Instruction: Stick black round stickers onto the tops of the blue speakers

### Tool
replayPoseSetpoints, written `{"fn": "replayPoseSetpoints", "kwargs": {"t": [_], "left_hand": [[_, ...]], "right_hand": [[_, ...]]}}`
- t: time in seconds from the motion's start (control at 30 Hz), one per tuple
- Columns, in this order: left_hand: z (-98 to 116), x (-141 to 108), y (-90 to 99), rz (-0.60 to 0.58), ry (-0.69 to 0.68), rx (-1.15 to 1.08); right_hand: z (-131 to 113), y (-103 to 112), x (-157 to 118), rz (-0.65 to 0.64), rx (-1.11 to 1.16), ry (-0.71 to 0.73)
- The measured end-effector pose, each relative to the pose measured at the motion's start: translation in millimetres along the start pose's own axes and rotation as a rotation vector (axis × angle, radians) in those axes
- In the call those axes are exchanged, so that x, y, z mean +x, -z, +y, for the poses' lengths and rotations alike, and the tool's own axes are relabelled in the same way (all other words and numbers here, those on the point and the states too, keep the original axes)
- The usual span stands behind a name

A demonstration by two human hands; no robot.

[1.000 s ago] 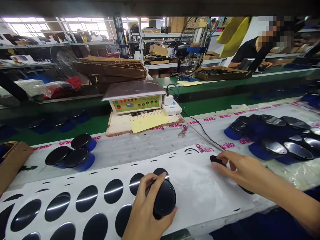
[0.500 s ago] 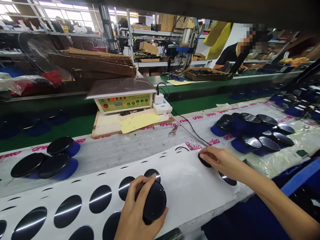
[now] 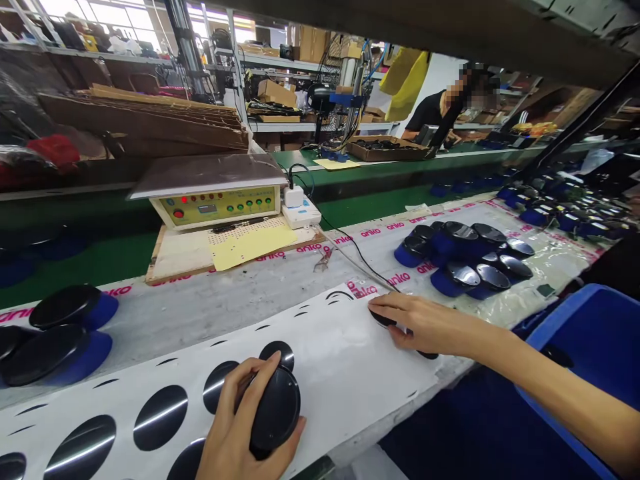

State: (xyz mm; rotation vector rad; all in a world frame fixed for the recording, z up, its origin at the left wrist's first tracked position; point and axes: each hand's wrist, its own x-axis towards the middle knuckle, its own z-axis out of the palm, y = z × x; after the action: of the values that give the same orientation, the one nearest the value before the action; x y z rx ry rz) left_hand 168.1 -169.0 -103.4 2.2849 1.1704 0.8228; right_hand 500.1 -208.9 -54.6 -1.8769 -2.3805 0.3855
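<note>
My left hand (image 3: 227, 427) is wrapped round a black round cap-like part (image 3: 277, 408), its flat dark face tipped up towards me. It is held over a white backing sheet (image 3: 345, 373) bearing glossy black round stickers (image 3: 161, 417). At the sheet's right end, my right hand (image 3: 425, 323) has its fingers and thumb at a black round sticker (image 3: 381, 319), covering part of it. Whether that sticker is lifted off the sheet is hidden. Another dark disc (image 3: 429, 355) peeks out under the same hand.
Blue-sided round parts with black tops (image 3: 60, 353) stand at left, and more (image 3: 465, 257) at right. Behind the sheet is a control box (image 3: 215, 207) with a power adapter (image 3: 300, 210) and cable. A blue bin (image 3: 590, 333) sits at right; a person (image 3: 430, 110) works beyond.
The view has swung right, so things appear further left. My right fingers have come down flatter over the sticker and hide more of it. My left hand keeps its hold on the round part.
</note>
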Motion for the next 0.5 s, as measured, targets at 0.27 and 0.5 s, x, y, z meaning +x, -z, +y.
{"fn": "replayPoseSetpoints", "kwargs": {"t": [0.27,0.5], "left_hand": [[7.1,-0.2,3.6,-0.037,0.085,-0.017],[6.7,-1.8,3.6,-0.043,0.086,-0.066]], "right_hand": [[8.3,-0.4,-4.5,0.148,0.051,0.016],[33.7,11.6,-8.6,0.463,0.144,-0.182]]}}
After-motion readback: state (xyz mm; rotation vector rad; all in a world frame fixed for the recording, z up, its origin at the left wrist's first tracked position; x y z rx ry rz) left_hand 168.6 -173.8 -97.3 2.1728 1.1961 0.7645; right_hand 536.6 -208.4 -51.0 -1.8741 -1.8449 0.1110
